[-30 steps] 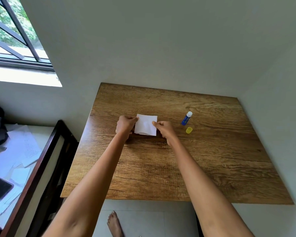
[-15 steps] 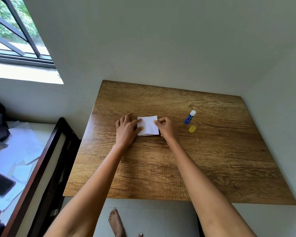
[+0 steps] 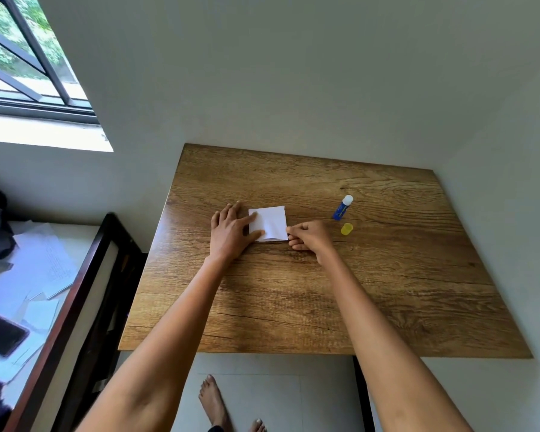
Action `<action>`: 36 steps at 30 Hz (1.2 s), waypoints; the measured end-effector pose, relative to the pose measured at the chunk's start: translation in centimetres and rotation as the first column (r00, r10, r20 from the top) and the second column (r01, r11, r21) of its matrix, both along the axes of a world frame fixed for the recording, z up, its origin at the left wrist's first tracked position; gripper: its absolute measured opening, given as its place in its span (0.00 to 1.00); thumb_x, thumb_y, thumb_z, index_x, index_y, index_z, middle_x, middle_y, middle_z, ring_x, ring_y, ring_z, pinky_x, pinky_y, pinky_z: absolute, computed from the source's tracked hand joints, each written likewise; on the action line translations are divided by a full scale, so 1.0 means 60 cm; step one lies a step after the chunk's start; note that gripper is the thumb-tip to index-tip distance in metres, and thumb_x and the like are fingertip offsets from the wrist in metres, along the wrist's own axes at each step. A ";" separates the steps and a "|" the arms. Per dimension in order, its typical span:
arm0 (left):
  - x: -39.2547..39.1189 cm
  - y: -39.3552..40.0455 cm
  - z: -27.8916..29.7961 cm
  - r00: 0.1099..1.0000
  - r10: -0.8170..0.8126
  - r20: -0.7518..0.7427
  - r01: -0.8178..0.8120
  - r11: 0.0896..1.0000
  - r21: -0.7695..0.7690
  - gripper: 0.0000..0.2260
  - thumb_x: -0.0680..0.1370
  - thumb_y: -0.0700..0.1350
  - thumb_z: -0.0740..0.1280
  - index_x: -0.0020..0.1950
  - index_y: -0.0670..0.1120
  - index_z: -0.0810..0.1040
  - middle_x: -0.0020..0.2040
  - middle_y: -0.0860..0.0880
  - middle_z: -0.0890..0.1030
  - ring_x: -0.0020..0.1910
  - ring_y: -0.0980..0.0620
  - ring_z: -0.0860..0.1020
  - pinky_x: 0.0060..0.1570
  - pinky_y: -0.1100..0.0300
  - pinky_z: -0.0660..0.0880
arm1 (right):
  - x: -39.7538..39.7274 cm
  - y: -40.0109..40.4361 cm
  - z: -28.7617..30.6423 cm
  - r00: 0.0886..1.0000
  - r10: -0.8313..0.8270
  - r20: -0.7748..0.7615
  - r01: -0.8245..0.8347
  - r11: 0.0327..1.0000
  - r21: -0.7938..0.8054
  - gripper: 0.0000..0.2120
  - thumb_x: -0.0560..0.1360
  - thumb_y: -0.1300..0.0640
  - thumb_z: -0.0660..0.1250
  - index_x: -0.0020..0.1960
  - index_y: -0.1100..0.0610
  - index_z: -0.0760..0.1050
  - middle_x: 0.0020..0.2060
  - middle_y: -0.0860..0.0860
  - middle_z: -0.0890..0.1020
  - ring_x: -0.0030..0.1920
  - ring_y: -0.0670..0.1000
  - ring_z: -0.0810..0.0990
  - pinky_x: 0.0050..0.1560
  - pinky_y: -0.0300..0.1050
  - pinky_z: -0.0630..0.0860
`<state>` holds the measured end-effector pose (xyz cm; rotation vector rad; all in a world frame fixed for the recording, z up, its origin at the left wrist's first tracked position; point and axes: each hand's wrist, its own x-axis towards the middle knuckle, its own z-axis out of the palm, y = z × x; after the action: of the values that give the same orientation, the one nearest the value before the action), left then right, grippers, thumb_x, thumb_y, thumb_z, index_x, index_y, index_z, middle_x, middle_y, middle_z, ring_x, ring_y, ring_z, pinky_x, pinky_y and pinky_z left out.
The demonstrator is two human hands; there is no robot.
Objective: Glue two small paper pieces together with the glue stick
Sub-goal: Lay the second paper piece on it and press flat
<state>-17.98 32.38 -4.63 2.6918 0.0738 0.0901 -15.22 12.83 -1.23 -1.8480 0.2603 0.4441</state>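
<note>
The white paper square lies flat on the desk. The left hand presses it with straight, spread fingers; the right hand, fingers curled, pinches its near right corner. Best to press evenly outward, keeping the edges aligned. The uncapped glue stick and its yellow cap lie just right.

Wooden table, window, dark phone on scattered papers

White paper flat, uncapped glue stick near

Both arms stretched forward; left hand flat with fingers spread, right hand curled, fingertips pointing toward the left.
</note>
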 end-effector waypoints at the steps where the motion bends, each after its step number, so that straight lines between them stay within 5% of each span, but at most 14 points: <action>1: 0.000 0.000 0.001 1.000 -0.004 -0.007 0.004 1.000 0.001 0.26 0.72 0.64 0.64 0.67 0.55 0.71 0.76 0.46 0.59 0.75 0.45 0.54 0.72 0.47 0.49 | 0.000 0.000 0.001 1.000 0.005 -0.004 -0.005 1.000 -0.007 0.09 0.75 0.62 0.68 0.49 0.68 0.78 0.32 0.53 0.79 0.26 0.42 0.78 0.29 0.32 0.77; 4: 0.001 0.001 0.003 1.000 -0.011 -0.029 0.011 1.000 0.007 0.28 0.71 0.65 0.64 0.68 0.56 0.70 0.76 0.46 0.58 0.75 0.45 0.53 0.72 0.47 0.48 | -0.006 0.002 0.000 0.998 0.050 0.043 -0.047 0.997 -0.057 0.07 0.74 0.62 0.67 0.50 0.65 0.78 0.36 0.53 0.80 0.30 0.44 0.77 0.30 0.33 0.77; 8: 0.000 0.001 0.004 0.999 -0.015 -0.037 0.015 1.000 0.007 0.28 0.71 0.65 0.64 0.69 0.55 0.69 0.76 0.46 0.57 0.75 0.45 0.53 0.72 0.47 0.48 | -0.023 0.005 -0.014 0.927 0.252 0.276 -0.149 0.927 -0.345 0.14 0.69 0.57 0.73 0.53 0.56 0.75 0.44 0.49 0.74 0.36 0.45 0.74 0.37 0.39 0.74; 14: -0.003 0.001 0.009 0.999 -0.019 -0.042 0.018 1.000 -0.011 0.29 0.71 0.66 0.63 0.69 0.55 0.69 0.76 0.45 0.57 0.75 0.46 0.52 0.73 0.46 0.46 | -0.041 0.019 -0.024 0.823 0.369 0.433 -0.093 0.839 -0.537 0.20 0.67 0.54 0.74 0.55 0.56 0.71 0.52 0.54 0.73 0.44 0.53 0.78 0.41 0.49 0.77; 27: -0.002 -0.010 0.016 0.999 0.005 -0.033 -0.003 0.999 0.037 0.34 0.67 0.71 0.63 0.67 0.54 0.71 0.75 0.44 0.60 0.75 0.44 0.55 0.71 0.39 0.50 | -0.042 0.027 -0.027 0.869 0.188 0.457 0.025 0.906 -0.422 0.16 0.68 0.53 0.73 0.50 0.55 0.71 0.47 0.49 0.76 0.41 0.48 0.75 0.36 0.44 0.70; 36: -0.008 -0.009 0.005 0.998 -0.013 -0.061 0.015 0.999 0.028 0.35 0.68 0.70 0.62 0.71 0.55 0.65 0.77 0.44 0.55 0.76 0.44 0.50 0.71 0.39 0.45 | -0.032 0.015 -0.016 0.891 0.242 0.384 -0.095 0.927 -0.364 0.04 0.73 0.58 0.66 0.48 0.54 0.78 0.46 0.51 0.77 0.42 0.45 0.75 0.36 0.35 0.68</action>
<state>-18.45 31.84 -4.31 2.7235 0.0733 0.0049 -17.13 13.73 -2.17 -2.2620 -0.1373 0.1070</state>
